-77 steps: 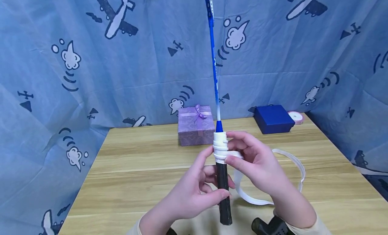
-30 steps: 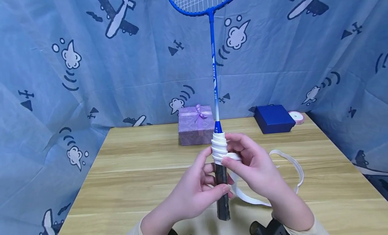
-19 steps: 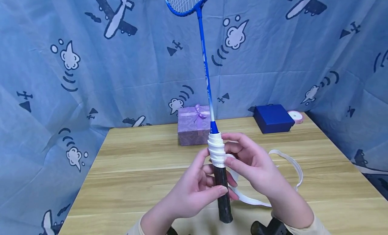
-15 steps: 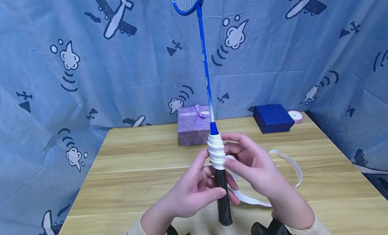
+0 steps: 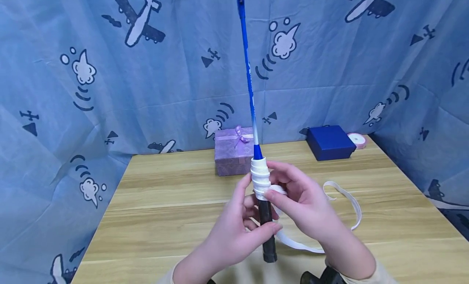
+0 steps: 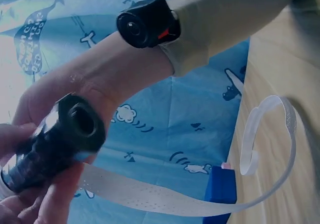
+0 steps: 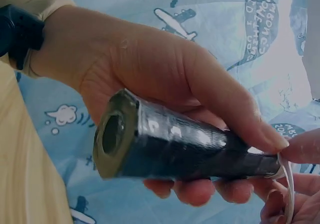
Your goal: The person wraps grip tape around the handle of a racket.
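Observation:
A blue badminton racket (image 5: 249, 78) stands nearly upright over the table, its head seen edge-on at the top of the head view. My left hand (image 5: 234, 231) grips the black handle (image 5: 267, 219), thumb across its front and fingers behind it. White grip tape (image 5: 260, 176) lies in overlapping turns round the handle's upper part. My right hand (image 5: 309, 202) pinches the tape at the lowest turns, where it leaves the handle. A loose strip (image 6: 150, 195) trails off in a curve. The handle's hollow butt (image 7: 114, 136) faces the wrist cameras.
At the back of the wooden table (image 5: 165, 202) stand a purple gift box (image 5: 234, 156) with a bow, a dark blue box (image 5: 330, 143) and a pink-edged ribbon roll (image 5: 357, 140). A blue printed curtain (image 5: 165, 72) hangs behind.
The racket has turned about its length, so its strings, visible a second ago, are now edge-on. It has shifted slightly left. The tape's loose loop has drawn a little leftward.

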A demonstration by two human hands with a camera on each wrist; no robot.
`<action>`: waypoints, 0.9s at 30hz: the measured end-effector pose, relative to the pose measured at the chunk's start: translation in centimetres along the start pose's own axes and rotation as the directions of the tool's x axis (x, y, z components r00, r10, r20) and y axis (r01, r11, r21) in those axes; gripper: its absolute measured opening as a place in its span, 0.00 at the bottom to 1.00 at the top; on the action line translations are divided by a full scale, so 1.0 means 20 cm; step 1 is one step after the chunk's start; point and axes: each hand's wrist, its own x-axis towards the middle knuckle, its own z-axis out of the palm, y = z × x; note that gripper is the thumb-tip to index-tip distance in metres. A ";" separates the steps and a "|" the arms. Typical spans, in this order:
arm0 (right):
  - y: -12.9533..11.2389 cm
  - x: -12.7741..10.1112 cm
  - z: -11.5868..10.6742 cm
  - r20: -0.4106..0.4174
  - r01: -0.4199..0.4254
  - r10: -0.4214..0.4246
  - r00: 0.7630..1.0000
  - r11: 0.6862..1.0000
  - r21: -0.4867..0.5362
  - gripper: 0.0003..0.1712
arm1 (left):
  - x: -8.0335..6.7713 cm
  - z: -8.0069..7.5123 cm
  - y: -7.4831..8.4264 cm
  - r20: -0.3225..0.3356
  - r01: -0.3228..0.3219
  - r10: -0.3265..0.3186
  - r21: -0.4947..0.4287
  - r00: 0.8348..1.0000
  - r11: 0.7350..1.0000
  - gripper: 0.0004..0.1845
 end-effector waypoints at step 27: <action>-0.01 0.00 0.00 0.018 0.048 -0.046 0.999 0.993 -0.112 0.30 | 0.05 -0.08 -0.05 0.304 -0.114 0.266 -0.439 0.915 0.891 0.43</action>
